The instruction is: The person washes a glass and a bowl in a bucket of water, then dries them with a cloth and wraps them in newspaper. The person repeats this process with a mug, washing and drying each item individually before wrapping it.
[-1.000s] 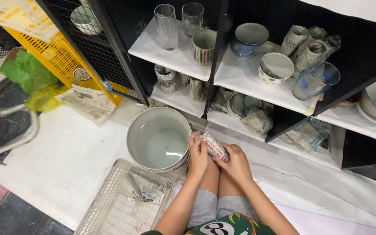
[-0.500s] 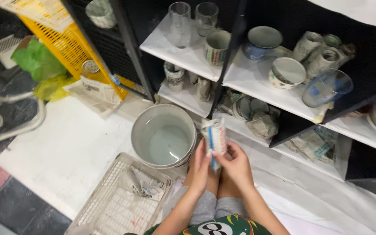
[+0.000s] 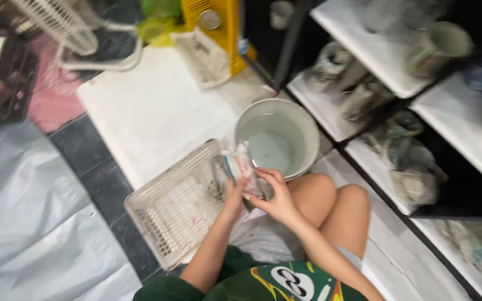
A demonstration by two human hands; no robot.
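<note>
Your left hand and right hand both have their fingers closed around a newspaper-wrapped bundle, held just above your knees and over the near edge of the white plastic basket. The paper is soft and crumpled, likely hiding something breakable, so grip its body, not loose flaps. Just beyond stands the grey bucket, then the shelves.

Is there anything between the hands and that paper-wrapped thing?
No. The left hand and the right hand both hold the newspaper-wrapped bundle directly, above the white basket, beside the bucket.
</note>
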